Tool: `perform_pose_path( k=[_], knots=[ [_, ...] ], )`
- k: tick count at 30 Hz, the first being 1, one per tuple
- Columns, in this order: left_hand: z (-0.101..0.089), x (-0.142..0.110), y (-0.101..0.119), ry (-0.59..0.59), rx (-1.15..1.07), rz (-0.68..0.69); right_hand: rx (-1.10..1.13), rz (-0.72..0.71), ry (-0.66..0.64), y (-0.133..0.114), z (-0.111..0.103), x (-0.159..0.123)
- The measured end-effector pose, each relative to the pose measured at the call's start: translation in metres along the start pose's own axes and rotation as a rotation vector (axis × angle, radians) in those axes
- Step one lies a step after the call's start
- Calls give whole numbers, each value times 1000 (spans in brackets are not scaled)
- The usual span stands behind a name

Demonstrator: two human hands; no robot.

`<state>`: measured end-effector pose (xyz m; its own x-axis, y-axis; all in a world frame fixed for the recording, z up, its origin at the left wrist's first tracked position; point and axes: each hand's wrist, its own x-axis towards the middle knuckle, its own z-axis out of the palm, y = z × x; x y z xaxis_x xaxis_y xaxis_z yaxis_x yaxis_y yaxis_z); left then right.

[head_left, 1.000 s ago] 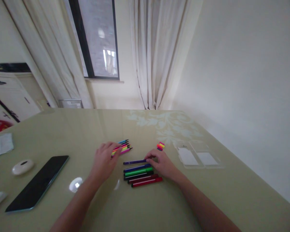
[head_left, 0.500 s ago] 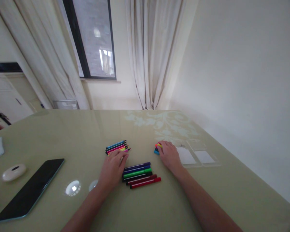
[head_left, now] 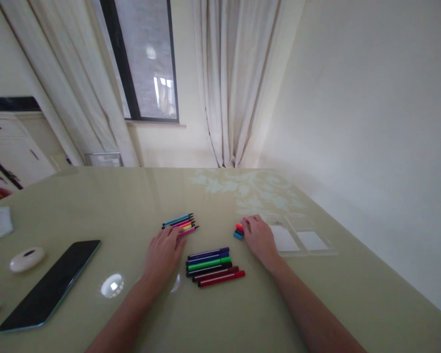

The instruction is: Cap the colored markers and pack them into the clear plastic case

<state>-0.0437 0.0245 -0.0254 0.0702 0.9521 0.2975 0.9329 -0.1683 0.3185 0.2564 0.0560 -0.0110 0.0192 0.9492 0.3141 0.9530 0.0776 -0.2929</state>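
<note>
A row of capped markers (head_left: 213, 264) in purple, blue, green, black and red lies on the table between my arms. Beyond it, a bunch of uncapped markers (head_left: 182, 223) in bright colours lies with tips pointing right. My left hand (head_left: 163, 255) rests on the near ends of that bunch, fingers on a pink one. My right hand (head_left: 259, 238) lies palm down at a small pile of loose caps (head_left: 238, 231), fingertips touching them. I cannot tell whether it grips a cap.
The table (head_left: 242, 314) is glossy olive with a floral print at the far right. A clear open case (head_left: 301, 239) lies right of my right hand. A dark tablet (head_left: 51, 284) and a white oval object (head_left: 26, 258) lie at the left. A wall runs along the right.
A second ago my right hand set a purple marker into the capped row, then moved to the caps. My left hand slid down and back up onto the uncapped bunch.
</note>
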Motion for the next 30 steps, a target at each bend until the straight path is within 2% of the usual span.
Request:
perform_pose_path(
  k=[5,8,11,14,17,24,30],
  knots=[
    [-2,0,0,-10,-31,28,395,-76,156,-2,0,0],
    [-3,0,2,-35,-39,36,668,-83,115,-15,-3,-6],
    [-3,1,6,-18,-103,40,829,-111,17,-31,-9,-16],
    [-4,1,10,21,-244,100,894,-152,-47,-43,-14,-23],
    [-5,0,16,57,-334,188,939,-146,-56,-46,-15,-25],
    [-8,-4,22,134,-369,235,982,-131,-94,-47,-13,-26],
    [-7,-4,22,127,-368,258,1023,-117,-112,-50,-14,-27]
  ],
)
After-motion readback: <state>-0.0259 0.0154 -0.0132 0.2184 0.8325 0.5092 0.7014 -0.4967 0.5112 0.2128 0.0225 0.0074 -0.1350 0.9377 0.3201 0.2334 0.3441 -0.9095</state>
